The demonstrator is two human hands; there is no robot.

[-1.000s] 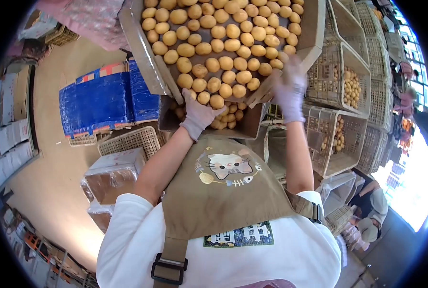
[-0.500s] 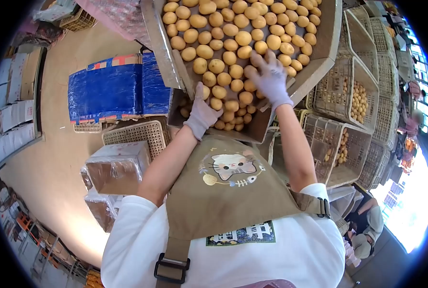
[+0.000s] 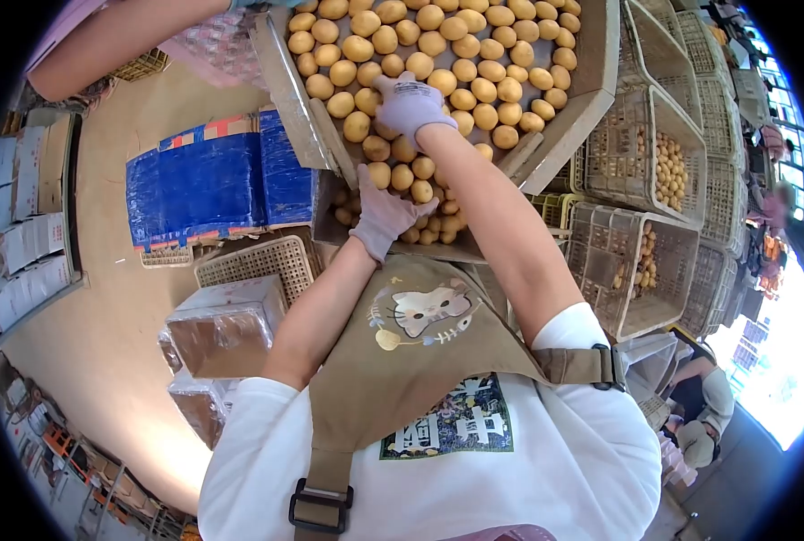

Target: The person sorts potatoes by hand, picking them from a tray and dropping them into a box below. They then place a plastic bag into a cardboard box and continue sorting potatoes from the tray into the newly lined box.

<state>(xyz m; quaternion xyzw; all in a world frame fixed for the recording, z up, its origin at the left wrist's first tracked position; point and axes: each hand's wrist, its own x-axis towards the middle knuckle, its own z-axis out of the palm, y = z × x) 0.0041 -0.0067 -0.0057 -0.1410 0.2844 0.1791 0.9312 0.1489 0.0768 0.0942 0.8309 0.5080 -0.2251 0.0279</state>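
Right hand [image 3: 413, 106] now farther left among round produce [image 3: 433, 42]

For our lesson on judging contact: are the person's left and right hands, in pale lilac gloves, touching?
Apart. The head view shows round yellow-brown fruits in the gap between the left hand and the right hand.

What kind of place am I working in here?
Probably a produce sorting or packing shed: small, round yellow produce spread over a wide tray, slatted crates beside it, some holding more, and another person's arm at the tray.
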